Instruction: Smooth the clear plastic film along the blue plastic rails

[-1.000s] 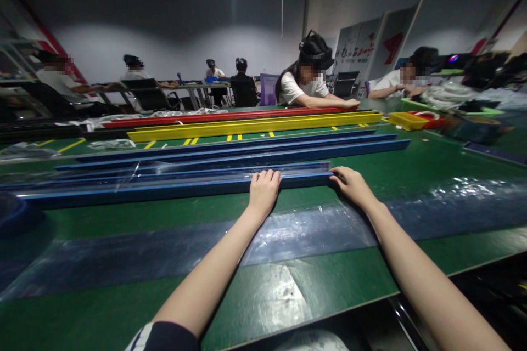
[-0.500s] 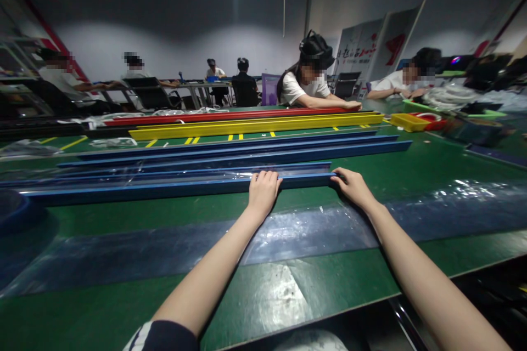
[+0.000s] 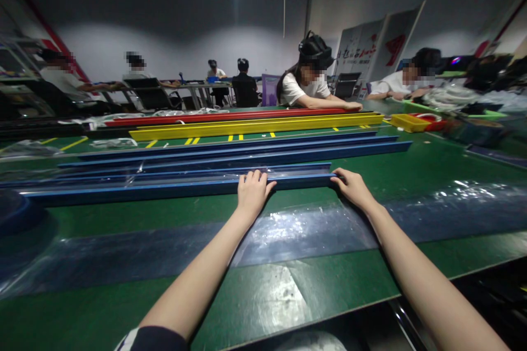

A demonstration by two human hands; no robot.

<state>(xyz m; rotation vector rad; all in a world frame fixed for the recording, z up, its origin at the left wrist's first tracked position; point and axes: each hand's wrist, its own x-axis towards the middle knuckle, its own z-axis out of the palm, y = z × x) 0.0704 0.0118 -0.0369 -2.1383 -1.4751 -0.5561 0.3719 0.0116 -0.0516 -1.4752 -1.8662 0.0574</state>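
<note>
a blue rail [image 3: 303, 181] is running left to right; right hand [image 3: 353, 185] pinching its right end, left hand [image 3: 252, 193] draping over, thumb spread.

So the left arm [image 3: 197, 279] has a dark, kinda navy sleeve [image 3: 160, 339] with white striping [image 3: 128, 341], then it's bare forearms [image 3: 428, 269] and bare hands [image 3: 251, 197].

I am wearing the single camera on my head; it is facing forward and down across the green worktable [image 3: 255, 299], viewing my left hand [image 3: 252, 193] and right hand [image 3: 354, 187] from close by, the back wall [image 3: 164, 16] from afar.
</note>
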